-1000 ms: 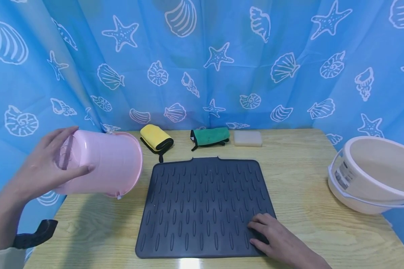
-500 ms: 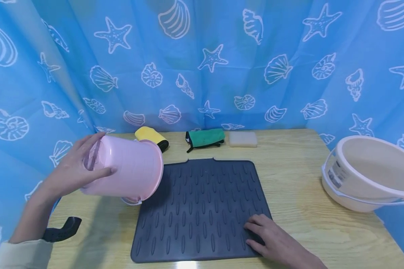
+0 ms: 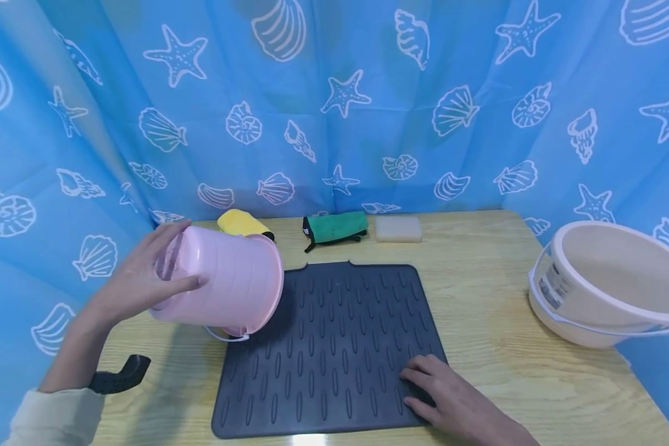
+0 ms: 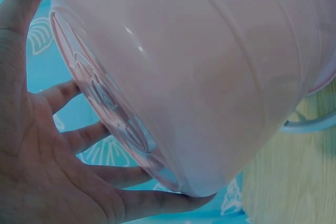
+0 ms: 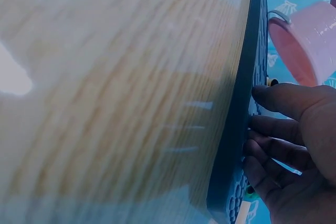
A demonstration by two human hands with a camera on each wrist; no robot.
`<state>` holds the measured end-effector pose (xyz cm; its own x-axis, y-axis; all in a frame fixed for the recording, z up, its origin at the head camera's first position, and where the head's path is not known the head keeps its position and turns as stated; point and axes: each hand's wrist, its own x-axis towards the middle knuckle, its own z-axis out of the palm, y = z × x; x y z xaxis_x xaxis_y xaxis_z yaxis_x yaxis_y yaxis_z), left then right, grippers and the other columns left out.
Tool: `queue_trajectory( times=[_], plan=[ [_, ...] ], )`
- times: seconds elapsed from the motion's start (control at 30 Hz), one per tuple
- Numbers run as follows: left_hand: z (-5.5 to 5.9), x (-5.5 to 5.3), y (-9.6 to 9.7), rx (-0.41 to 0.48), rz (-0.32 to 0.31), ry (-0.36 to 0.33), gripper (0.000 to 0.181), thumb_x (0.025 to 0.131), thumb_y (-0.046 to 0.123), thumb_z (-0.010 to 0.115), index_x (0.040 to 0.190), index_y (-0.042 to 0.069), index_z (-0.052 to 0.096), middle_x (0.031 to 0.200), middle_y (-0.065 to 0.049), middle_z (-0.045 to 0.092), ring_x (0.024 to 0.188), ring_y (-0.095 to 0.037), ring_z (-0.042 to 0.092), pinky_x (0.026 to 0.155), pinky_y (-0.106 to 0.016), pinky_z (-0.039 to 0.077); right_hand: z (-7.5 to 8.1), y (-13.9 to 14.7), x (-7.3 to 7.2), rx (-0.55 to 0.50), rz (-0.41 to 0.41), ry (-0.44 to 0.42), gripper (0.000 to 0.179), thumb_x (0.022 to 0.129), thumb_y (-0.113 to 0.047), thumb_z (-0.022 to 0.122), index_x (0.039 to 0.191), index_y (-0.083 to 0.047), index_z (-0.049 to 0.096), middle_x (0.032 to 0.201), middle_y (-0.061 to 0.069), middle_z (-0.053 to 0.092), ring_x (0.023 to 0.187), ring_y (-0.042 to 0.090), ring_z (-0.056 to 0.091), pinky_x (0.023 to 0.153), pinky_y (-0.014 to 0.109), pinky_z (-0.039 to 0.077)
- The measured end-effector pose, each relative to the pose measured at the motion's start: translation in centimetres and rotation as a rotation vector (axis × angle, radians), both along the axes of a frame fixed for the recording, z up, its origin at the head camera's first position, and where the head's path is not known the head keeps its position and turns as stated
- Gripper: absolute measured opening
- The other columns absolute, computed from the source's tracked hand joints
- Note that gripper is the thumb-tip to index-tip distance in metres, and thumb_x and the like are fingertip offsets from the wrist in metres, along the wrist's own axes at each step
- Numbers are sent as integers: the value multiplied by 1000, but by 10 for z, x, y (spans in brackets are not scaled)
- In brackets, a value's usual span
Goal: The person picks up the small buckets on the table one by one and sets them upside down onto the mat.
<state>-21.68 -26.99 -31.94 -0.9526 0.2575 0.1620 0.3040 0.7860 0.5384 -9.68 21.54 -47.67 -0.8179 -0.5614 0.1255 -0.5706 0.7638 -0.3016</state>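
My left hand (image 3: 136, 282) grips a pink bucket (image 3: 223, 272) round its base, thumb on the near side and the other fingers spread over the far rim of the bottom. Tipped on its side, the bucket points its mouth to the right above the left part of a black ridged mat (image 3: 334, 347). Its white handle (image 3: 225, 337) hangs below the mouth. In the left wrist view the fingertips press the edge of the bucket's base (image 4: 100, 87). My right hand (image 3: 446, 396) rests on the mat's near right corner area, fingers slightly bent and fingertips on the surface.
At the back of the wooden table (image 3: 474, 266) lie a folded yellow cloth (image 3: 240, 221), partly behind the bucket, a rolled green cloth (image 3: 337, 227) and a pale sponge-like block (image 3: 398, 228). A cream bucket (image 3: 591, 285) stands at the right. Behind hangs a blue shell-print curtain (image 3: 312, 111).
The left hand has carried the pink bucket rightward, so its mouth now overlaps the mat and part of the yellow cloth. The right hand stays on the mat. The view has shifted slightly.
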Motion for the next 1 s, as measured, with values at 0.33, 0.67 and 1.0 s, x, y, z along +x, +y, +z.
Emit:
queue_trajectory(
  times=[0.33,0.67,1.0],
  plan=[
    [-1,-5,9,-5,-9,-22,94,82,45,80,158,28,28,154,-15,28,123,-47,41,79,-71,48,-1,0,-1,-24,24,31,31,91,-28,75,114,-8,73,112,-7,57,101,8,53,85,32,53],
    [3,-11,19,-60,-12,-21,97,80,50,79,158,27,28,154,-21,26,129,-48,34,83,-76,43,-3,0,0,-15,10,27,32,90,-30,75,114,-8,73,112,-7,57,101,7,52,85,31,53],
    [6,-18,35,-43,-42,-13,94,80,49,79,158,26,30,151,-16,35,132,-41,34,87,-70,45,-5,1,0,-29,24,64,31,90,-28,76,113,-8,73,111,-7,57,100,8,53,84,31,53]
  ],
)
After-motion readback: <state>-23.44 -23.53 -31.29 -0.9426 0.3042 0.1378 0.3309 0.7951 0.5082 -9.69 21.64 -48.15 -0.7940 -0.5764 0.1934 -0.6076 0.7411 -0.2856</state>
